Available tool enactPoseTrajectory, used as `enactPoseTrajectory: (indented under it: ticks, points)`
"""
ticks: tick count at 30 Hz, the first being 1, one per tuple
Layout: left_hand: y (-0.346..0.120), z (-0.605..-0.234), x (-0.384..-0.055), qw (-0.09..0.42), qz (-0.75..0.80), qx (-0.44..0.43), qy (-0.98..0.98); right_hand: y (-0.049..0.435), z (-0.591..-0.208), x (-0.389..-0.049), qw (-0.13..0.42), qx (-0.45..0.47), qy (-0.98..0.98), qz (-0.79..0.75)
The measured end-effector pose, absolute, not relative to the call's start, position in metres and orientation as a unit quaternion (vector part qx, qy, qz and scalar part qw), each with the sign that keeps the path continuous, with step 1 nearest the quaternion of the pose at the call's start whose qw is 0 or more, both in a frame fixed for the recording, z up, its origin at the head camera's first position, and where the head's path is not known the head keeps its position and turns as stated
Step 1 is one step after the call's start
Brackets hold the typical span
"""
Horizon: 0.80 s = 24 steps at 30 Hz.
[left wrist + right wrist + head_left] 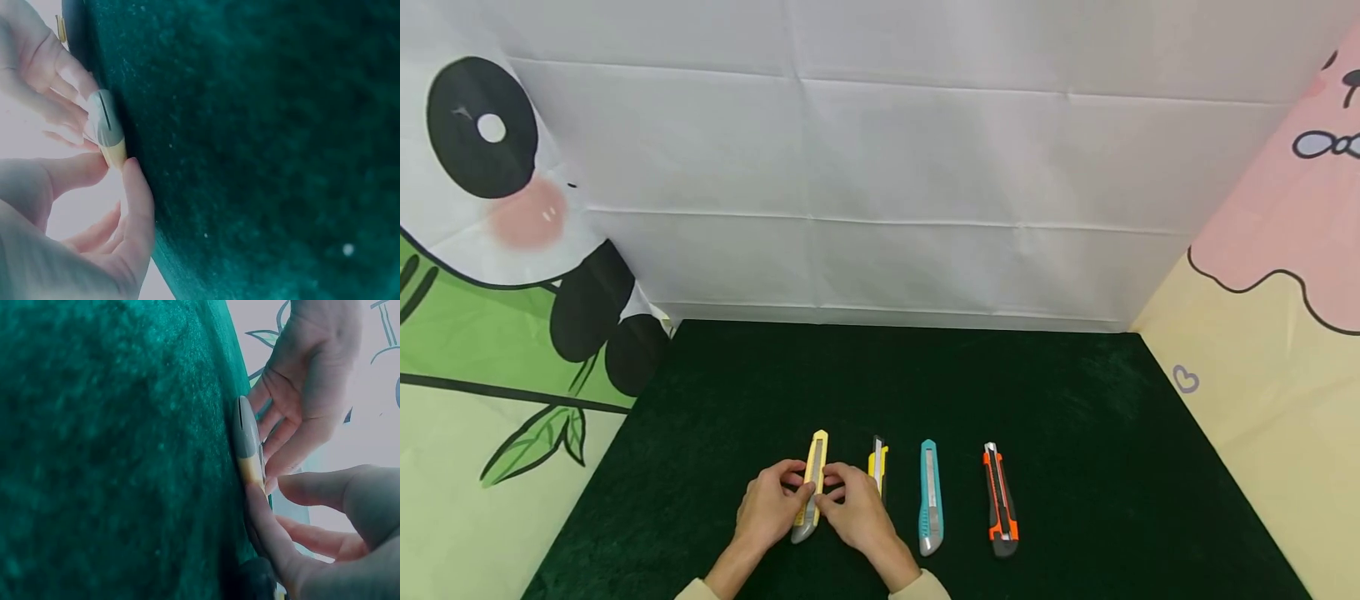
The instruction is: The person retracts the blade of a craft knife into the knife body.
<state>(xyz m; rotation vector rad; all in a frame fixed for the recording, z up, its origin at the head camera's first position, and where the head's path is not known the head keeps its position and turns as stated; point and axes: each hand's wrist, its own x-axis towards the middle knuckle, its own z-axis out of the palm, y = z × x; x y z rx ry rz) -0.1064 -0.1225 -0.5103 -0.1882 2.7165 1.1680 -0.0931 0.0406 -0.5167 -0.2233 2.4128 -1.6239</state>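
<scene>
A pale yellow utility knife (810,492) with a grey butt end lies between both hands in the head view, its long axis pointing away from me. From its left side my left hand (769,507) pinches it between thumb and fingers. On the other side my right hand (859,510) holds its right edge with thumb and fingers. The wrist views show the grey end (106,119) close to the cloth. Just beyond my right hand, a yellow and black utility knife (877,467) is partly hidden by that hand.
A teal utility knife (930,500) and an orange and black utility knife (999,500) lie farther right in the row. Dark green cloth (1075,400) covers the table. A white sheet (910,183) hangs behind, with cartoon-printed sheets at left and right.
</scene>
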Motion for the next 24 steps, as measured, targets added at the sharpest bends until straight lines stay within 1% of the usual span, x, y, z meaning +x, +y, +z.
enactPoseTrajectory:
  ticks: [8, 17, 24]
  points:
    - [-0.122, -0.514, -0.107, 0.07, 0.388, -0.053, 0.917, 0.045, -0.522, -0.095, 0.09, -0.09, 0.824, -0.553]
    - [-0.117, -0.511, -0.107, 0.025, 0.399, -0.047, 0.915, 0.062, -0.519, -0.097, 0.055, -0.072, 0.766, -0.636]
    - [-0.112, -0.508, -0.108, 0.022, 0.407, -0.055, 0.912, 0.084, -0.516, -0.099, 0.039, -0.058, 0.748, -0.659]
